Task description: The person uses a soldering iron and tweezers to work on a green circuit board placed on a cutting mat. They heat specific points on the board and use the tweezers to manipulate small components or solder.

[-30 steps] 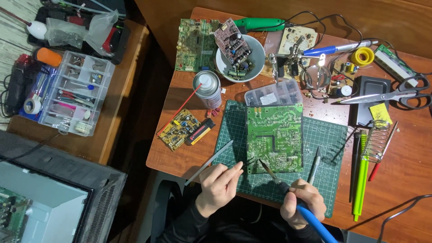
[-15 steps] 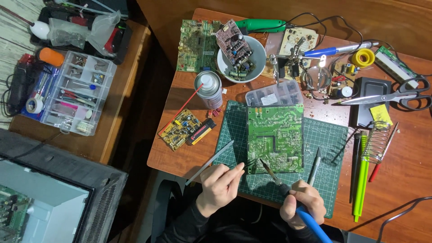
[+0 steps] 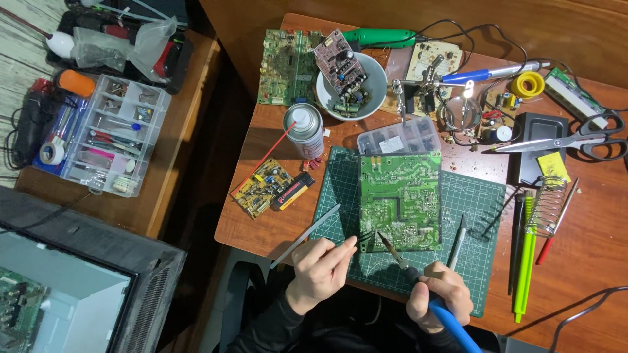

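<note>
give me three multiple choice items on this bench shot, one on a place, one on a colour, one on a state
1. Where does the large green circuit board lie?
A. on the green cutting mat
B. in the white bowl
C. on the clear parts organiser

2. What colour is the handle of the soldering iron in the right hand?
A. red
B. blue
C. yellow

3. How are the grey-handled scissors lying?
A. closed
B. blades apart
C. held in a hand

Answers:
1. A, the board rests flat on the gridded mat.
2. B, a blue handle runs out below the right hand.
3. B, the blades spread apart on the wooden table, no hand near; the left hand holds thin metal tweezers at the board's edge.
</note>
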